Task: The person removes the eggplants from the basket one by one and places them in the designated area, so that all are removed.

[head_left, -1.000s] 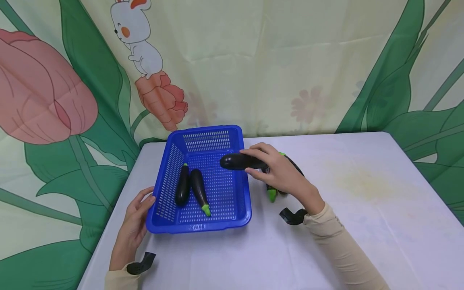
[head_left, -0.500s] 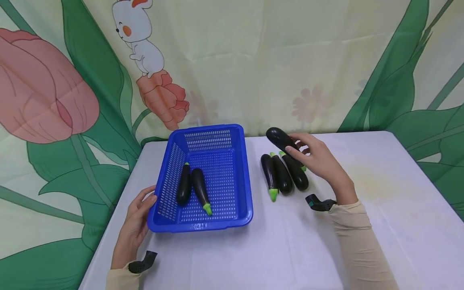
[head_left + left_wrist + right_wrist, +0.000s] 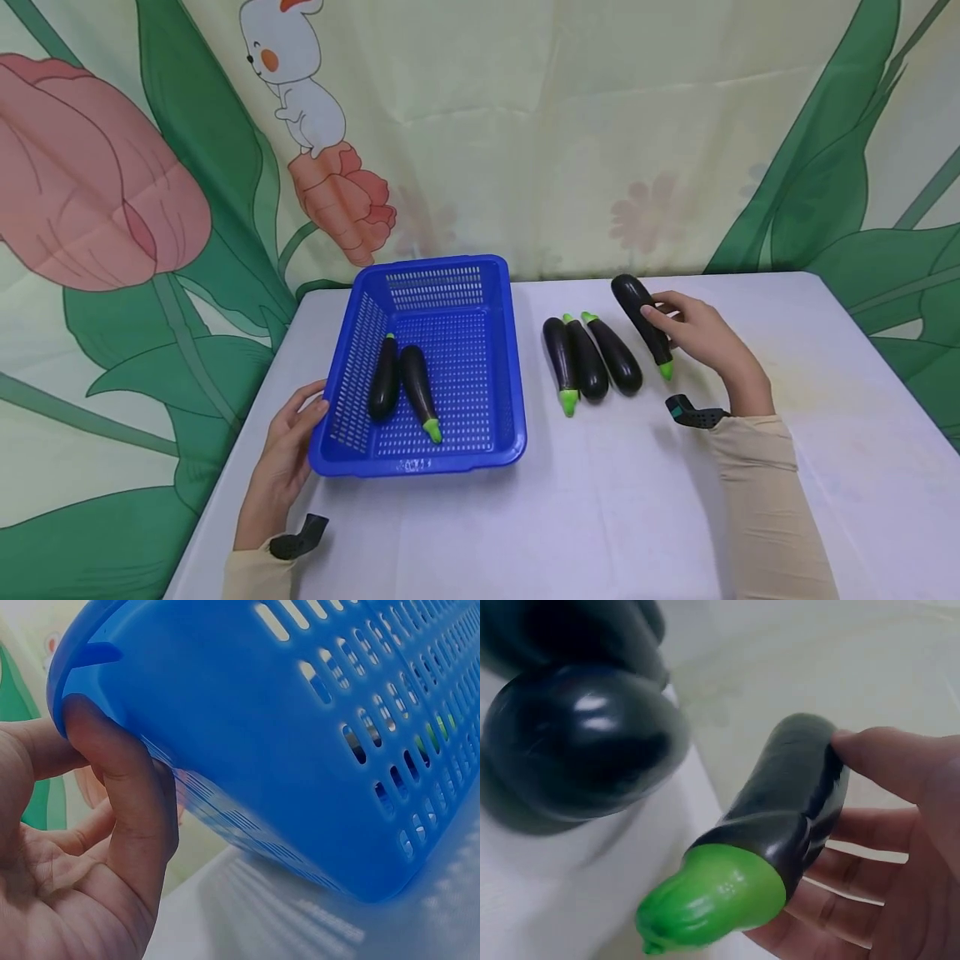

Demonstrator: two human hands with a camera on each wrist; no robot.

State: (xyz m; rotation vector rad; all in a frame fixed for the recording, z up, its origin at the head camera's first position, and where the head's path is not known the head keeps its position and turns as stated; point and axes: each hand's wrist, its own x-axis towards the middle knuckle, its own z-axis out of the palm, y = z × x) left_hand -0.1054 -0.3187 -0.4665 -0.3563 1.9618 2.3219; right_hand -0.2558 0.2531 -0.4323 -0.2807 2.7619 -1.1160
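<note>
My right hand grips a dark eggplant with a green stem end, held just right of three eggplants lying side by side on the white table. In the right wrist view my thumb and fingers curl round the held eggplant. A blue slotted basket stands at the left with two eggplants inside. My left hand rests against the basket's near left corner, thumb on the rim.
A curtain printed with a rabbit, tulip and leaves hangs behind the table. The table's left edge runs beside my left hand. A faint yellowish stain marks the cloth at the right.
My right hand carried the eggplant from above the basket's right rim across to the right, past the three lying eggplants, and lowered it beside them. The left hand stayed at the basket.
</note>
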